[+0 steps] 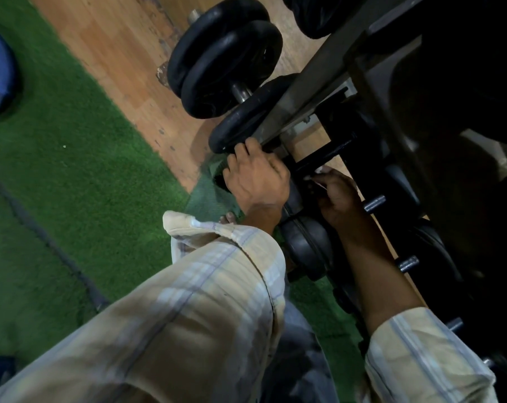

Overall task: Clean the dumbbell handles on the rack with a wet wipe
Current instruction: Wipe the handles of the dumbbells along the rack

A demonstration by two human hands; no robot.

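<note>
— Where is the wet wipe (319, 173)?
— Low on the rack (310, 91), pinched in the right hand (338, 199) against a black dumbbell handle (319, 157).
— And the left hand (256, 177)?
— Its fingers curl round the dumbbell's end, just beside. Green turf (72, 170) lies below.

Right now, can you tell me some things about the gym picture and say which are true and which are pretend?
1. The left hand rests by a black weight plate. True.
2. The floor next to the rack is all red carpet. False: there is green turf and a strip of wooden floor.
3. The right hand holds something white, likely the wipe, at a dark dumbbell handle. True.
4. The person wears short sleeves. False: long striped sleeves cover the arms.
5. The dumbbells are bright yellow. False: they are black.
</note>
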